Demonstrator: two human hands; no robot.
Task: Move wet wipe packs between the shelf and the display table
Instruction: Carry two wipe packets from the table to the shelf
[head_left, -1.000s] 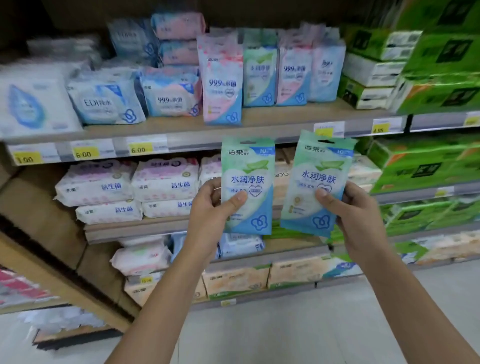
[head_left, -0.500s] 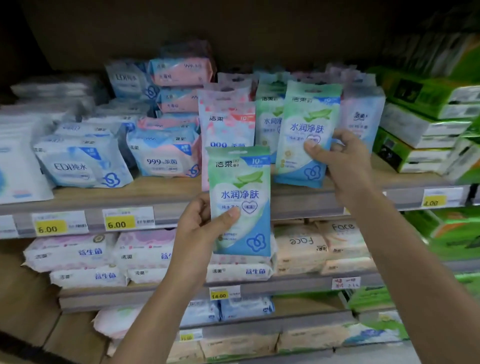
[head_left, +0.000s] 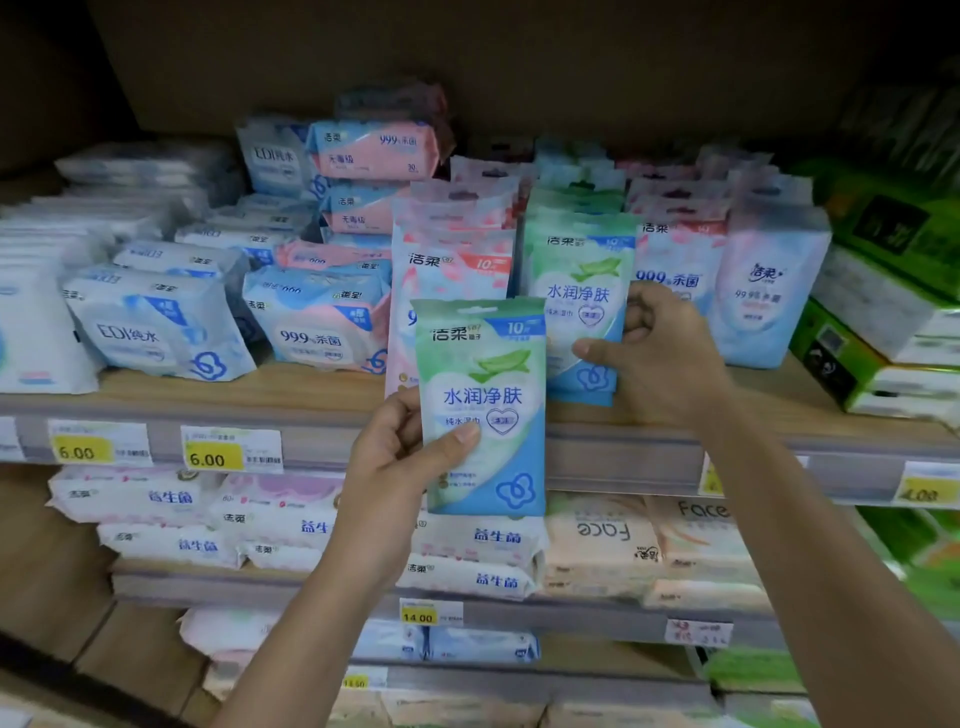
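Note:
My left hand (head_left: 400, 457) grips a green and blue wet wipe pack (head_left: 483, 410), held upright in front of the upper shelf's edge (head_left: 623, 447). A second green and blue wet wipe pack (head_left: 579, 296) stands upright on that shelf at the front of a row of like packs. My right hand (head_left: 660, 353) holds it by its lower right side, thumb on the front. A row of pink packs (head_left: 447, 260) stands just left of it, partly hidden behind the pack in my left hand.
Blue and pink soft packs (head_left: 317, 317) lie stacked on the shelf's left half. Pale blue upright packs (head_left: 769, 291) and green tissue boxes (head_left: 883, 332) fill the right. Lower shelves hold white and beige packs (head_left: 597, 545). Yellow price tags (head_left: 213, 457) line the shelf edges.
My right hand carried its pack up from in front of me and set it upright on the upper shelf. My left hand kept its pack, and the view moved closer to the shelf.

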